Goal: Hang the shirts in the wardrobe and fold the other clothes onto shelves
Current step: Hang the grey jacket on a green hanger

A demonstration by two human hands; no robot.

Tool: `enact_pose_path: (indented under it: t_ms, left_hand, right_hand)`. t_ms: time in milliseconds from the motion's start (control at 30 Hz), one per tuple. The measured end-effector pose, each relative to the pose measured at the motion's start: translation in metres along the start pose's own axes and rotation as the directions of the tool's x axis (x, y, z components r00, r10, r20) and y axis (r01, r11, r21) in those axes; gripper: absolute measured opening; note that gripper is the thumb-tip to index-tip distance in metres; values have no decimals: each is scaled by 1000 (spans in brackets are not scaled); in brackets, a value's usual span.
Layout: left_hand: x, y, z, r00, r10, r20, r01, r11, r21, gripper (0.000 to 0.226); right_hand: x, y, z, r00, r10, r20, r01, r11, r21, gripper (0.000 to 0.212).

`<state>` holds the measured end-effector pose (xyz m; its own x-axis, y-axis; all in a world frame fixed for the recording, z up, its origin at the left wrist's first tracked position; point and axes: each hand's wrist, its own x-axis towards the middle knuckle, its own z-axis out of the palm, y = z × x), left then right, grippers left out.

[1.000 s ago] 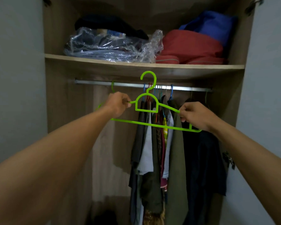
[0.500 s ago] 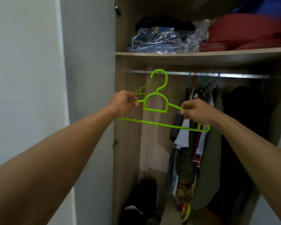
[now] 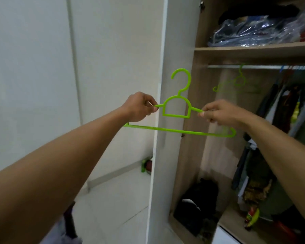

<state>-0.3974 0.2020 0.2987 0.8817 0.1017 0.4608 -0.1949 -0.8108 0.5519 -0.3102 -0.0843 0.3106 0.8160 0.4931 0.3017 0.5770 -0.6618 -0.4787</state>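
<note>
We are recording an early stage of the work. The green hanger (image 3: 176,115) is being held bare, with no shirt on it, and it is sitting left of and below the rail (image 3: 245,67), out in front of the wardrobe (image 3: 188,155) rather than hooked on. The left hand (image 3: 139,107) is pinching the hanger's left shoulder arm between thumb and fingertips, and the right hand (image 3: 218,112) is pinching the right shoulder arm likewise, with the hook pointing upward. At the rail's left end a second green hanger (image 3: 239,81) is hanging empty, and hung clothes (image 3: 280,111) are crowding the rail further right. We are unable to tell which of them belong to this task. Above the rail, the shelf (image 3: 253,49) is carrying a plastic-wrapped bundle (image 3: 253,30). Below the rail, a dark heap (image 3: 197,199) is lying on the wardrobe floor, too dim to identify. No loose shirt is showing, so we are judging that dressing the hanger, hooking it on and all the folding are yet to be done. The frame edge is cutting off the rail's right end, and a blurred pale cloth (image 3: 63,234) far below and left of the rail is defying identification.
</note>
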Motion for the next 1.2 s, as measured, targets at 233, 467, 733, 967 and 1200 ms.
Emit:
enact_pose_path:
  t_ms: [233, 467, 733, 967, 1200]
  left_hand:
    - [-93, -78, -86, 965, -244, -98, 252, 964, 83, 13]
    - [-158, -145, -143, 874, -411, -258, 455, 879, 141, 14]
    - [-226, -217, -174, 734, -553, -393, 652, 736, 183, 20]
    - [-251, -268, -193, 688, -584, -431, 702, 687, 188, 24]
    - [-256, -338, -205, 676, -607, -417, 694, 716, 82, 22]
  right_hand:
    - [20, -98, 101, 957, -206, 204, 187, 977, 106, 14]
    - [49, -185, 188, 867, -373, 330, 328, 927, 185, 20]
    - [75, -252, 287, 763, -533, 364, 445, 843, 301, 16]
    - [88, -289, 346, 726, -571, 383, 464, 818, 339, 16]
    - [103, -314, 405, 769, -530, 357, 433, 843, 319, 15]
